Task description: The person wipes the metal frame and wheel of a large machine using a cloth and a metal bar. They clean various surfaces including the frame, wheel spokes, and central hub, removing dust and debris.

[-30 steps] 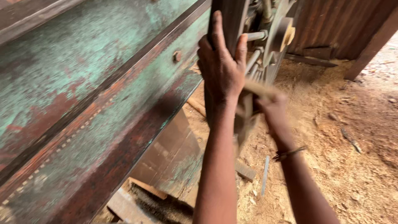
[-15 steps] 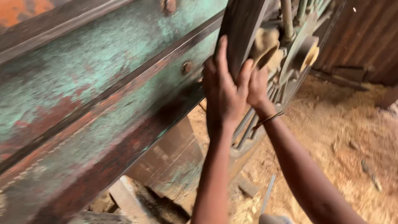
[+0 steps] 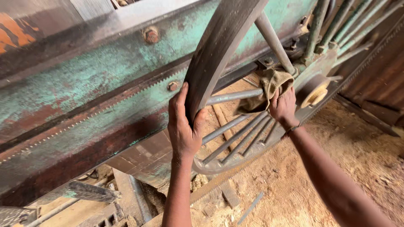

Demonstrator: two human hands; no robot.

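A large spoked wheel (image 3: 219,54) stood upright against the side of an old machine, its flat dark rim running on a steep slant from the upper right of the view down toward the lower middle, then curving off to the right low near the sawdust-strewn floor (image 3: 336,168). The left hand (image 3: 184,126) gripped that rim at about mid-height, fingers laid flat along the rim's left face and the thumb wrapped over its right edge, so the rim rose straight up out of the hand. The right hand (image 3: 283,107) was well apart, inside the wheel among the spokes (image 3: 235,136), closed on a bunched olive-brown rag (image 3: 269,86) that it pressed against the spokes just left of the hub (image 3: 313,92); the rag sat directly above and left of the fingers. The thin metal spokes fanned out from the hub down and leftward to the rim. Behind the wheel ran the machine's frame (image 3: 84,88), green paint worn through to rust, with a toothed rack (image 3: 126,98) along its length and bolt heads (image 3: 151,34) above.
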